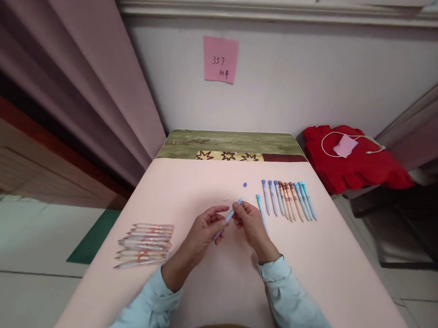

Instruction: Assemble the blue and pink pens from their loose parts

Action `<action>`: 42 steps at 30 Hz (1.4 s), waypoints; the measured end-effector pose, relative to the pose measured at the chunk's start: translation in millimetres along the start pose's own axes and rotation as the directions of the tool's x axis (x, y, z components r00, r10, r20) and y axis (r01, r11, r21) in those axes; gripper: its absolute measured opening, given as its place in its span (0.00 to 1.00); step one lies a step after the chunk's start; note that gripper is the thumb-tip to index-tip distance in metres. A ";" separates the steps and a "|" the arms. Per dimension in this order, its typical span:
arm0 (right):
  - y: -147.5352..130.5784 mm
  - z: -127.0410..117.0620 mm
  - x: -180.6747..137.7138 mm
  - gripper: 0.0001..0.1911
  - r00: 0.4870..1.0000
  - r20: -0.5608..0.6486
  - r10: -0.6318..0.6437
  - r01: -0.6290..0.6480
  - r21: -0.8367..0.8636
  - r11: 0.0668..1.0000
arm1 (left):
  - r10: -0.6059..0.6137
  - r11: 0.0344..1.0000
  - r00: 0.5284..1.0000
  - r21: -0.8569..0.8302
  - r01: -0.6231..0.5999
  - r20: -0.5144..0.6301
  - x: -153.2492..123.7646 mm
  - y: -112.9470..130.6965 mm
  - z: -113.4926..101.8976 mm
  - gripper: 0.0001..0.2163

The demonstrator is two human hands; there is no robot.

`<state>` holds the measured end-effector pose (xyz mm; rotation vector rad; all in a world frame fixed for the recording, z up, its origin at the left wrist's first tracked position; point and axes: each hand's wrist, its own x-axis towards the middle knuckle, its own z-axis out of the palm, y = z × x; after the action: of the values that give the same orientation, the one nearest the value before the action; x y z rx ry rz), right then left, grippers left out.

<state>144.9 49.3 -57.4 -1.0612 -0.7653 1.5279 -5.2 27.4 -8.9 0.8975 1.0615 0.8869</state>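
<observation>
Over the middle of the bench (213, 284), the left hand (204, 226) and right hand (251, 222) both pinch one pale-blue pen (230, 216). Should either grip slacken, the pen could drop; a careless forward knock could scatter the loose blue cap (244, 184) beyond.

Pen (230, 215): lt. blue, slim; held approx. ctr. of view, set diag. (upper end to R), partly hidden.
</observation>
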 end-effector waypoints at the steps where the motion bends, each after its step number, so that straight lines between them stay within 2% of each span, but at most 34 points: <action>1: 0.4 1.1 -0.6 0.20 1.000 -0.011 0.000 0.000 -0.004 1.000 | -0.001 1.000 1.000 0.004 0.001 0.012 -0.6 -0.2 1.0 0.22; 6: -0.3 4.5 -2.8 0.20 1.000 -0.017 0.024 -0.023 0.037 0.999 | 0.013 0.999 1.000 -0.035 -0.014 -0.021 -1.9 -3.8 4.7 0.20; 10: -2.1 2.4 -2.2 0.22 0.989 0.115 0.091 -0.109 0.168 0.980 | -0.005 0.995 0.998 -0.099 -0.002 -0.067 -2.1 -1.8 3.4 0.20; 13: -1.1 0.7 -1.0 0.21 0.981 0.159 0.107 -0.136 0.180 0.974 | -0.014 0.994 0.996 -0.110 0.004 -0.085 -2.7 1.1 2.6 0.20; 21: 2.0 3.3 -1.8 0.17 0.988 0.107 0.113 -0.130 0.161 0.978 | -0.002 0.996 0.991 -0.089 -0.010 -0.134 -4.2 2.4 9.7 0.18; 28: 3.1 4.2 -2.9 0.18 0.982 0.153 0.110 -0.137 0.180 0.974 | -0.003 0.997 0.989 -0.082 -0.009 -0.147 -6.5 5.3 13.7 0.22; 33: -3.8 1.9 -4.8 0.23 0.965 0.239 0.104 -0.156 0.207 0.966 | 0.020 0.997 0.991 -0.073 -0.030 -0.129 -6.1 5.2 12.0 0.20; 42: 7.6 2.1 -2.8 0.17 0.973 0.181 0.145 -0.190 0.266 0.945 | -0.024 0.996 0.990 -0.090 0.011 -0.142 -7.6 6.7 16.9 0.25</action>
<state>140.0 45.0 -62.7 -0.8140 -0.5523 1.8245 8.1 20.0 3.6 0.7579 1.1420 0.9879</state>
